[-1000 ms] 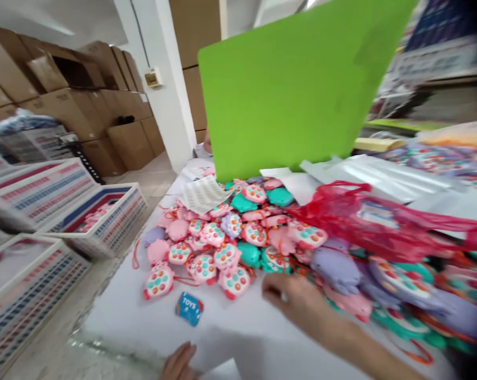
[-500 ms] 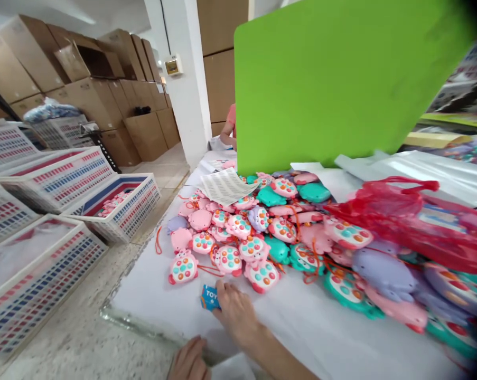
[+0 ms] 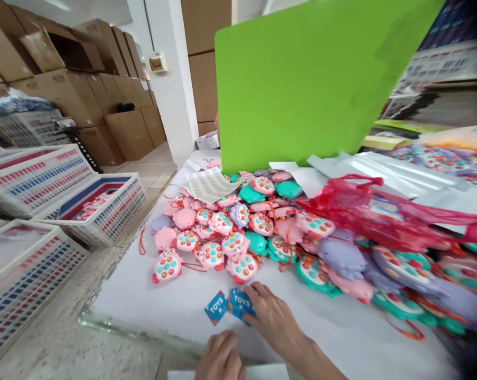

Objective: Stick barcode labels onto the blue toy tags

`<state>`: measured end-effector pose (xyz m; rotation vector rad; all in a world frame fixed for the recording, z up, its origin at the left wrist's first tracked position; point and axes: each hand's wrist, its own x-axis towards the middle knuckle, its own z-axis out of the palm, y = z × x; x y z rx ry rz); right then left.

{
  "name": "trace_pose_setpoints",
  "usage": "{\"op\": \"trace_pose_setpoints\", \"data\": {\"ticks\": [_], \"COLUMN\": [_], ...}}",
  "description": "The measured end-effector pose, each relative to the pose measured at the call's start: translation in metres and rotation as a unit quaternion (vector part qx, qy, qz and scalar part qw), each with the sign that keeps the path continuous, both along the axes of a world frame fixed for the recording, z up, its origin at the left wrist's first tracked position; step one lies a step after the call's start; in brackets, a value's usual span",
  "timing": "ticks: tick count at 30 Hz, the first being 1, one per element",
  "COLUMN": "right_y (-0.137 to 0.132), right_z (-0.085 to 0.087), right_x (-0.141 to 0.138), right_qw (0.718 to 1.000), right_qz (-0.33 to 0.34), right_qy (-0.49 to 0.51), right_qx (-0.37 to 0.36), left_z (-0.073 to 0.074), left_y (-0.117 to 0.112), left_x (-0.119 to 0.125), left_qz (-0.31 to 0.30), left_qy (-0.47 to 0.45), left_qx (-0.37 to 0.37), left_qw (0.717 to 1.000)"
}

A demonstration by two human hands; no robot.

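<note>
My right hand (image 3: 273,317) is on the table, with thumb and fingertips closed on the right edge of a blue card (image 3: 238,302) printed "TOYS". Just left of it lies a second blue "TOYS" card (image 3: 216,307), untouched. At the table's front edge my left hand (image 3: 220,357) has curled fingers; what they hold, if anything, is hidden. A white sheet (image 3: 264,371) shows beside and below that hand. Beyond the cards is a heap of pink, teal and purple animal-shaped toys with coloured buttons, the nearest being a pink toy (image 3: 243,267).
A green board (image 3: 301,89) stands behind the heap. Printed sheets (image 3: 209,184) and a red plastic bag (image 3: 365,216) lie on the toys. Plastic baskets (image 3: 103,227) stand on the floor at left, with cardboard boxes (image 3: 72,97) stacked behind. A pillar (image 3: 169,95) rises beyond the table.
Two blue cards now show where one was visible. My right hand has moved right along the table with one card. The camera has turned right, and my left hand appears further right.
</note>
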<state>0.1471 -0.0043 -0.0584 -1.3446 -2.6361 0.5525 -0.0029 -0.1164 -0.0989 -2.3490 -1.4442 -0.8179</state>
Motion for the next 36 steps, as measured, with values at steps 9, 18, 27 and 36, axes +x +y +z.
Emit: {"op": "trace_pose_setpoints", "data": {"ticks": [9, 18, 27, 36], "right_y": [-0.002, 0.000, -0.004, -0.002], "right_z": [-0.007, -0.011, -0.015, -0.007], "right_x": [0.005, 0.018, 0.085, 0.032], "right_qw": [0.996, 0.986, 0.979, 0.992], "right_qz": [0.016, 0.040, 0.043, 0.026], "right_qy": [0.007, 0.024, 0.044, 0.091], "right_qx": [0.084, 0.159, 0.195, 0.086], "left_z": [0.005, 0.015, 0.035, 0.037], "left_y": [-0.009, -0.006, 0.008, 0.021], "left_x": [-0.006, -0.003, 0.001, -0.001], "left_qz": [-0.009, -0.020, -0.031, -0.005], "left_qy": [0.006, 0.007, 0.024, 0.037], "left_qx": [-0.080, -0.150, -0.182, -0.205], "left_qw": [0.997, 0.988, 0.983, 0.978]}}
